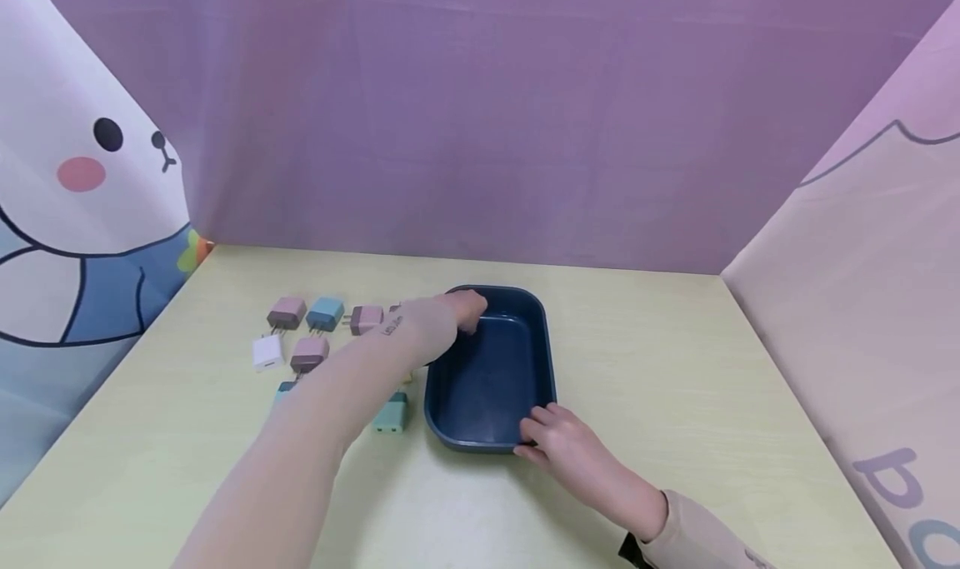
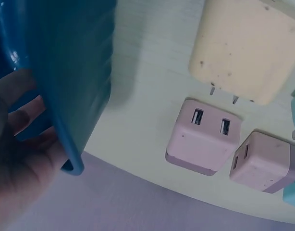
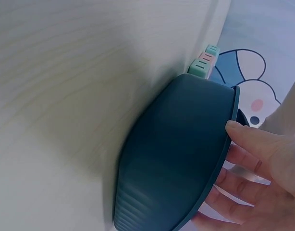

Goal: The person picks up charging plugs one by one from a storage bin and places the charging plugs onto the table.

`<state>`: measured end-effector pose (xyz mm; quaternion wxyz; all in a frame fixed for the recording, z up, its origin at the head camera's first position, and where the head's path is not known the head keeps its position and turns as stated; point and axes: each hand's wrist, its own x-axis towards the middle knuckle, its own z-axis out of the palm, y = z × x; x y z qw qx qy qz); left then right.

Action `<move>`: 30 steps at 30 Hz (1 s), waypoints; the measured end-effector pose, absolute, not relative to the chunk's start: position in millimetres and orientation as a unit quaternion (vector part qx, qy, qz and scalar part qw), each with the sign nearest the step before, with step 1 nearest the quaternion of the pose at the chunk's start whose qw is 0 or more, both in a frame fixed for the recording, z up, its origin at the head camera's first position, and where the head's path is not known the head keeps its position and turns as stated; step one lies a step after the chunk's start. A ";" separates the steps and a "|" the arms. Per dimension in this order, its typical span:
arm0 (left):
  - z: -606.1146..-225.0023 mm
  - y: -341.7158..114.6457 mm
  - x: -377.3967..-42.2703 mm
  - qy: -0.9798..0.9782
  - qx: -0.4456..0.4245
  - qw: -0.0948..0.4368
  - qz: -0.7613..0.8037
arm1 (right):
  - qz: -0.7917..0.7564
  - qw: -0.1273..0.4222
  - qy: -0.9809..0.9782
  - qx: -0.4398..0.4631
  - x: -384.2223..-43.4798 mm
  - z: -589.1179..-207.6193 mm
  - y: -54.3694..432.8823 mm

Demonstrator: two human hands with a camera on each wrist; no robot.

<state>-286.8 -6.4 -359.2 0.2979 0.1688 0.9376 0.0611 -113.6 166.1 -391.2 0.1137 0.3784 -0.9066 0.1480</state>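
A dark blue rectangular tray (image 1: 487, 386) with rounded corners stands on the table, its inside bare in the head view. My left hand (image 1: 468, 306) grips its far left rim; the left wrist view shows fingers (image 2: 18, 91) curled over the tray's wall (image 2: 73, 72). At the near right corner my right hand (image 1: 573, 456) pinches the rim, thumb (image 3: 241, 132) outside and fingers over the edge. Left of the tray lie several plug chargers, among them a pink one (image 2: 205, 134), a cream one (image 2: 246, 48) and a green one (image 1: 390, 415).
More chargers lie at the left, including a white one (image 1: 267, 352) and a blue one (image 1: 326, 312); my left forearm hides some of them. A purple cloth (image 1: 487, 119) hangs behind the pale table (image 1: 660, 361), with printed cloths at both sides.
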 end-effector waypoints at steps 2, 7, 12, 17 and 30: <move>-364.9 -5.1 -290.7 0.935 0.199 0.293 0.024 | 0.147 0.115 -0.906 0.380 -113.6 -391.3 165.7; -381.1 -2.7 -303.3 0.928 0.249 0.275 -0.029 | 0.144 0.117 -0.907 0.379 -113.5 -390.6 164.5; -386.7 -2.5 -308.8 0.926 0.257 0.278 -0.011 | 0.146 0.127 -0.903 0.383 -113.8 -389.8 164.4; -384.7 -2.8 -308.7 0.920 0.270 0.283 0.009 | 0.146 0.131 -0.902 0.384 -114.2 -389.7 164.6; -364.8 -3.5 -307.8 0.923 0.267 0.276 -0.009 | 0.146 0.130 -0.902 0.385 -114.2 -387.5 164.3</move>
